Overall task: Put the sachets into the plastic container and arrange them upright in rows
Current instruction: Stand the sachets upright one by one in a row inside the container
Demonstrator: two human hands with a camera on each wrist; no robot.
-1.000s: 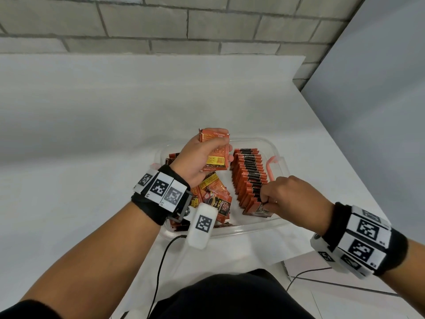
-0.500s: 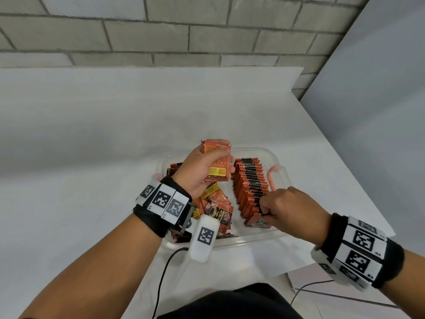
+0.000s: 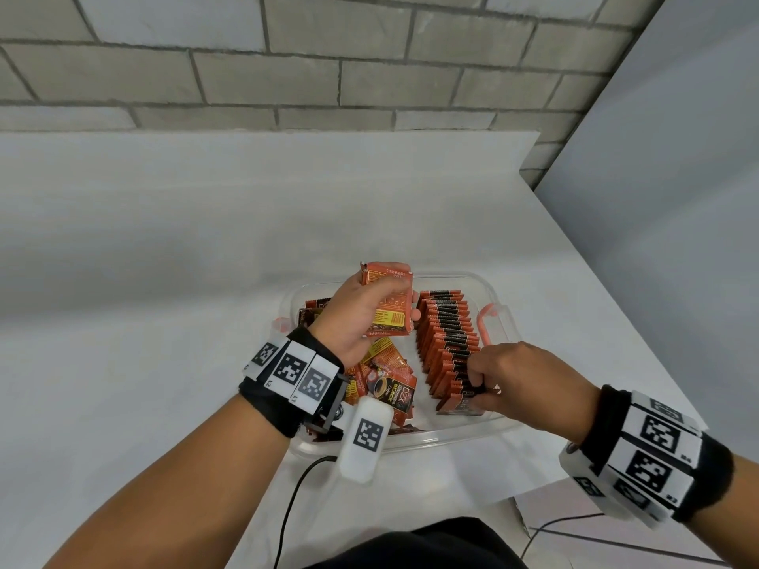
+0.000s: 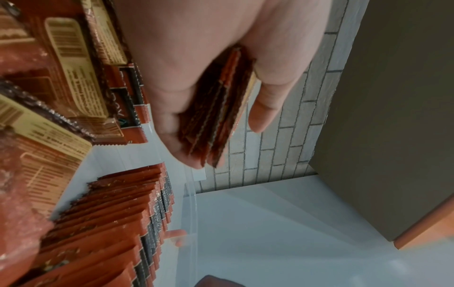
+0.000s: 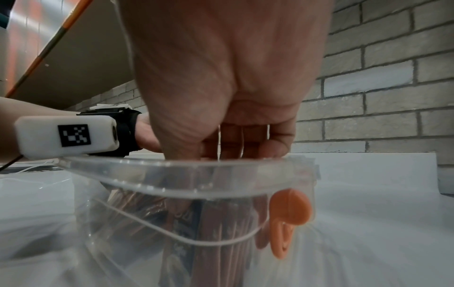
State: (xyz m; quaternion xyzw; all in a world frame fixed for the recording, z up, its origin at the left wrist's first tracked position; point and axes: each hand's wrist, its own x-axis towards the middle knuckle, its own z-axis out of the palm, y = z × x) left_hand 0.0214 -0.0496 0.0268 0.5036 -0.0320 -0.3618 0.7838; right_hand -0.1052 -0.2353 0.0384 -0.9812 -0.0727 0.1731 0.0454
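A clear plastic container (image 3: 472, 435) with orange latches sits on the white table. Along its right side stands a row of orange-and-black sachets (image 3: 447, 338), upright. Loose sachets (image 3: 386, 384) lie in a heap on its left side. My left hand (image 3: 369, 305) is raised over the container and grips a small stack of sachets (image 3: 390, 301), seen edge-on between thumb and fingers (image 4: 216, 120). My right hand (image 3: 493, 379) reaches into the near end of the row and pinches the front sachet (image 3: 462, 398) with curled fingers. From the right wrist the container rim (image 5: 172, 174) hides the fingertips.
An orange latch (image 3: 484, 322) sticks up on the container's right side. A brick wall (image 3: 369, 63) runs behind the table. The table's right edge (image 3: 608, 289) falls off close to the container. A black cable (image 3: 291, 498) trails from the left wrist.
The camera view has tilted up a little. My right hand has stayed at the near end of the row, its fingers working the front sachet. The left hand still holds its stack.
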